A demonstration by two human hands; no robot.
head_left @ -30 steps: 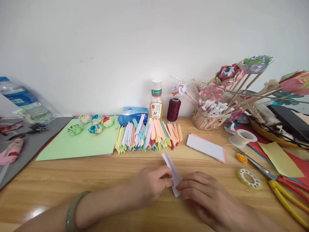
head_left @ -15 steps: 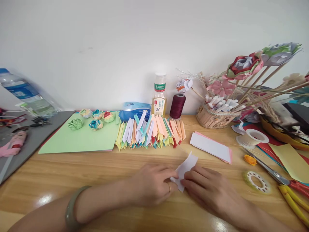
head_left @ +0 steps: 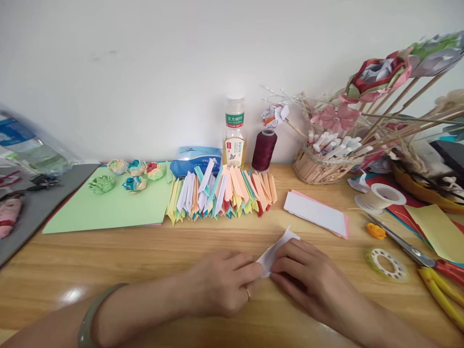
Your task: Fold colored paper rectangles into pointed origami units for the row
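Between my hands, low over the wooden table, is a strip of white paper [head_left: 272, 255], partly folded and slanting up to the right. My left hand [head_left: 229, 281], with a ring on one finger, pinches the strip's left end. Curled over its right side are the fingers of my right hand [head_left: 308, 271], which cover part of the paper. Beyond them lies a stack of cut paper strips [head_left: 316, 214], white on top and pink beneath. A long row of folded coloured paper pieces [head_left: 221, 195] stands behind my left hand.
Several paper flowers [head_left: 135, 183] rest on green paper [head_left: 108, 208] at the left. A bottle [head_left: 235, 140], a maroon thread spool [head_left: 264, 151] and a basket [head_left: 319, 169] stand along the wall. Scissors [head_left: 416, 253], a tape roll [head_left: 387, 265] and pliers [head_left: 440, 297] lie right.
The strip's lower left corner has been folded over, so less of the paper shows. My left hand has shifted slightly left and down. The whole view has tilted a little.
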